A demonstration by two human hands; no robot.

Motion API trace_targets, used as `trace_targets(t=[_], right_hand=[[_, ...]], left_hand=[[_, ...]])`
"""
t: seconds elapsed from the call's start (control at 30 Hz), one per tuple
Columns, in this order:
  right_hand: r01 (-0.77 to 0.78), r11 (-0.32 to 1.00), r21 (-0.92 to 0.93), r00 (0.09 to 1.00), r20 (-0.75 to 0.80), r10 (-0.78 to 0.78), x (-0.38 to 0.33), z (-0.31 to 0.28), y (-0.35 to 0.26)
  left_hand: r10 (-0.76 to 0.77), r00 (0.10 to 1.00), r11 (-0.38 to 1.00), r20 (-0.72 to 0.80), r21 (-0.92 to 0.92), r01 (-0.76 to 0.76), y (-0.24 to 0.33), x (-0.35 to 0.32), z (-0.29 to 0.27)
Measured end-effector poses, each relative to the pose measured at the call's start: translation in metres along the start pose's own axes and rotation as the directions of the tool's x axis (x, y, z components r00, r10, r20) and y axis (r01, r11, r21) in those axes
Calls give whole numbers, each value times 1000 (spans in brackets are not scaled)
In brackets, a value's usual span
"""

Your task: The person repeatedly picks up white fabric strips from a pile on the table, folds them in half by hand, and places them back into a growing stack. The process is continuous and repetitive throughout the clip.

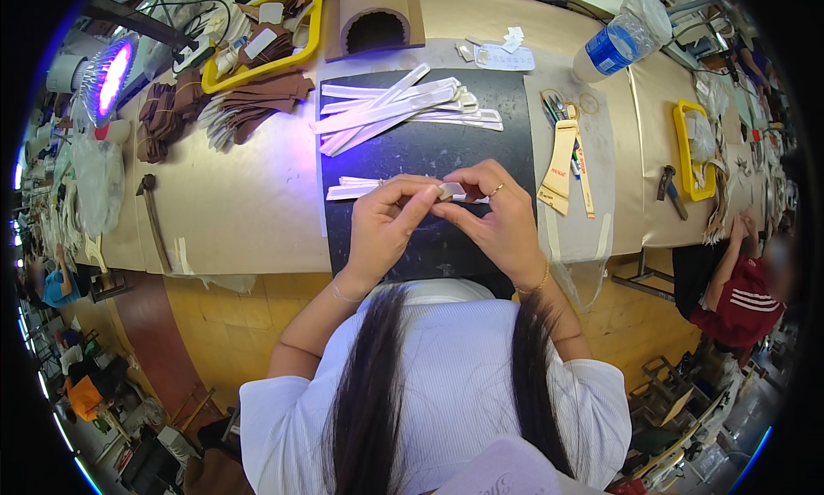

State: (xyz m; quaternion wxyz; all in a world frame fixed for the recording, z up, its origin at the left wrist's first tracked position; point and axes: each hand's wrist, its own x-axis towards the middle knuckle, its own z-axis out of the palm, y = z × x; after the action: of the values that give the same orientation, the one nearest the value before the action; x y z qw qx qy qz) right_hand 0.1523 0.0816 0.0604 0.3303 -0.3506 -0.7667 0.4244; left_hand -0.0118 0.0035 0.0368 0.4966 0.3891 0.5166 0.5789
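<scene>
My left hand (388, 225) and my right hand (498, 216) meet over a black mat (429, 147), both pinching one thin white strap (356, 188) with a small metal buckle at its end. The strap's free part lies to the left on the mat. Farther back on the mat rests a fanned pile of several white straps (399, 107).
A yellow tray (257, 49) with brown pieces and stacks of brown straps (249, 105) sit at the back left beside a glowing lamp (110, 75). A plastic water bottle (622, 36), a cardboard tube (375, 19), a hammer (151, 216), another yellow tray (691, 147) and a seated person (742, 285) are around.
</scene>
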Motion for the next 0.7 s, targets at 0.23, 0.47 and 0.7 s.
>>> trace_targets(t=[0.23, 0.47, 0.7], right_hand=[[-152, 965, 212, 988, 45, 146, -4, -3, 8], [-368, 861, 350, 929, 184, 322, -18, -3, 20], [-473, 783, 405, 870, 69, 489, -13, -14, 41]], left_hand=[[-90, 992, 950, 88, -291, 112, 1, 3, -2], [-263, 948, 964, 178, 3, 266, 3, 1, -16], [63, 981, 809, 186, 566, -159, 0, -8, -23]])
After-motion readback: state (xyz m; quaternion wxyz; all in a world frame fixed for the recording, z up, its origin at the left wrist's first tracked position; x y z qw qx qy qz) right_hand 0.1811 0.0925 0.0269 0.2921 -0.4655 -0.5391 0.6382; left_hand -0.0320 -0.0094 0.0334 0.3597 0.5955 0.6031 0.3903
